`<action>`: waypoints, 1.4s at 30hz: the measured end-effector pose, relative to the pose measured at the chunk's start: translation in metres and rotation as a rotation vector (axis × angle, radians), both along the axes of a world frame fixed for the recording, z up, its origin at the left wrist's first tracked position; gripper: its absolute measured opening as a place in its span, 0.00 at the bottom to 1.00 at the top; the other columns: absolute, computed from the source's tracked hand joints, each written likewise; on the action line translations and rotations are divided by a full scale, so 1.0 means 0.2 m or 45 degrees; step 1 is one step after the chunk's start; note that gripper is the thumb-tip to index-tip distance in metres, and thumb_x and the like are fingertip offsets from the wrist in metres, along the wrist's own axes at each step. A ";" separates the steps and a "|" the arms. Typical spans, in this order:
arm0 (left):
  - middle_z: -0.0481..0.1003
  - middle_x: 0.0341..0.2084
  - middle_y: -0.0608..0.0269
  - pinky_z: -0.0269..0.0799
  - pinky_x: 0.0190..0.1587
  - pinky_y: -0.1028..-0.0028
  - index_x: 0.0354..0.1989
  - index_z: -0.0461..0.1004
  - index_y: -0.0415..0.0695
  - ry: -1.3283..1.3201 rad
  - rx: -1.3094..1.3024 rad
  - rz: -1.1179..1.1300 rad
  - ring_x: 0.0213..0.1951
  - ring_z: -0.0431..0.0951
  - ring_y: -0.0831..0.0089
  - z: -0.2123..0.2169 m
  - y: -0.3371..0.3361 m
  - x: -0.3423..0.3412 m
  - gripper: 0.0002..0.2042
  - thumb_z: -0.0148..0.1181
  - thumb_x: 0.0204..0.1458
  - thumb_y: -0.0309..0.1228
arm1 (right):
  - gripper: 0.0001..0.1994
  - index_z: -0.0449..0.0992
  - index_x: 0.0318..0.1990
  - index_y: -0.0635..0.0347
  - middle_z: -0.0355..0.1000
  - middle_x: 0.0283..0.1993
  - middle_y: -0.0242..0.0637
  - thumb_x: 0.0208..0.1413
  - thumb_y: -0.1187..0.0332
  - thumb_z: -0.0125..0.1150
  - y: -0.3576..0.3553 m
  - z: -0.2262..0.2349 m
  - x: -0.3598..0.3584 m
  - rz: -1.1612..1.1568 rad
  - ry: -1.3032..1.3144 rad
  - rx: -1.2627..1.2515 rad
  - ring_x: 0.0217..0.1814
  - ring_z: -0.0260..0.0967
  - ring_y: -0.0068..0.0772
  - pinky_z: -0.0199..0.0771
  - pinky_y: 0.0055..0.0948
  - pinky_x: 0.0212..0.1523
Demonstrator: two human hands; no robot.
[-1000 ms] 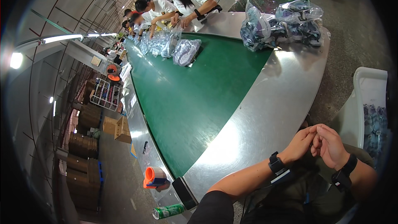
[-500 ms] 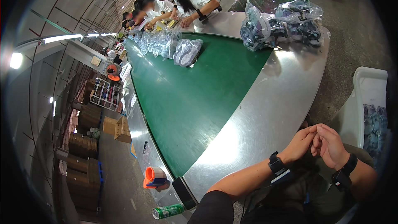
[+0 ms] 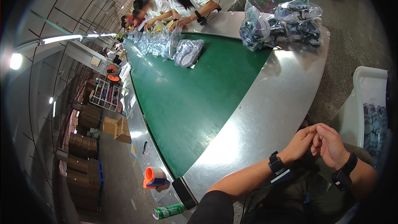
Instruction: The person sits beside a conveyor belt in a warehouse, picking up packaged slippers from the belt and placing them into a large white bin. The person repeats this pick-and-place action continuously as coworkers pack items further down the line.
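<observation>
Near the lower right, my left hand (image 3: 299,144) and my right hand (image 3: 332,149) rest against each other over my lap, beside the edge of the metal table. The fingers of both are closed and curled together, and no object shows in them. Each wrist wears a black band with a small device. Nearest on the right is a white bin (image 3: 354,108) with clear-wrapped blue-grey items inside. Farther off, a clear plastic bag of purple-grey goods (image 3: 188,53) lies on the green conveyor belt (image 3: 199,95). Several more bagged items (image 3: 280,24) are piled at the belt's far right corner.
The metal table rim (image 3: 271,112) curves round the belt's near end. An orange tape dispenser (image 3: 153,177) and a green can (image 3: 168,211) sit at the near left. Co-workers (image 3: 195,0) stand along the far side by a row of bags. Cardboard boxes (image 3: 117,127) stand on the floor left.
My hands have stayed where they were. Across the belt, the nearest co-worker's hands have drawn closer together by the bags, and the head has shifted slightly.
</observation>
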State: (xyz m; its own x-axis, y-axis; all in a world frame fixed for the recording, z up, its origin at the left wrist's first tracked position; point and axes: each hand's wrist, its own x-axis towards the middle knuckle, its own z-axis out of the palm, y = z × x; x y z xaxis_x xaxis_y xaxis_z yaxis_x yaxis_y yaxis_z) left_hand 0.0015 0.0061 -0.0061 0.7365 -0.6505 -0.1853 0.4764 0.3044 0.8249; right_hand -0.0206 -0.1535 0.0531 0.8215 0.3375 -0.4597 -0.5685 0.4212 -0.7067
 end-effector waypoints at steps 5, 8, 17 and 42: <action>0.69 0.25 0.69 0.72 0.30 0.78 0.63 0.66 0.39 0.025 -0.032 -0.001 0.24 0.71 0.80 0.00 0.00 0.00 0.18 0.38 0.72 0.34 | 0.13 0.74 0.48 0.57 0.69 0.25 0.33 0.69 0.59 0.50 -0.01 0.00 0.00 0.000 0.002 0.012 0.25 0.72 0.32 0.71 0.29 0.28; 0.69 0.25 0.69 0.72 0.31 0.78 0.63 0.66 0.39 -0.003 -0.017 0.001 0.24 0.71 0.80 -0.01 -0.01 0.00 0.18 0.38 0.72 0.34 | 0.12 0.74 0.47 0.57 0.69 0.25 0.33 0.70 0.59 0.50 -0.01 0.01 0.00 0.002 0.010 0.011 0.25 0.72 0.32 0.71 0.29 0.28; 0.69 0.26 0.71 0.71 0.31 0.79 0.55 0.70 0.39 0.014 0.018 0.010 0.26 0.71 0.80 0.03 0.01 -0.01 0.15 0.38 0.72 0.34 | 0.13 0.73 0.48 0.58 0.70 0.27 0.34 0.69 0.59 0.49 0.00 0.02 0.00 0.027 0.029 0.012 0.28 0.73 0.31 0.72 0.30 0.30; 0.62 0.23 0.72 0.65 0.35 0.75 0.36 0.67 0.48 0.125 0.386 0.229 0.27 0.64 0.77 0.12 0.00 -0.09 0.15 0.40 0.71 0.43 | 0.14 0.73 0.36 0.57 0.67 0.19 0.32 0.64 0.55 0.54 0.11 -0.28 0.08 0.027 -0.109 0.062 0.18 0.67 0.26 0.68 0.28 0.17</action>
State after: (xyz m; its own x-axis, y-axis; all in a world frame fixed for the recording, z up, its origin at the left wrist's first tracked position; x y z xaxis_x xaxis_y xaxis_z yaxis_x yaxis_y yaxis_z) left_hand -0.0174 0.0054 0.0172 0.8032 -0.4170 -0.4254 0.5188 0.1388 0.8436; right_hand -0.0051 -0.1319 -0.0029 0.8496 0.3752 -0.3707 -0.5159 0.4449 -0.7320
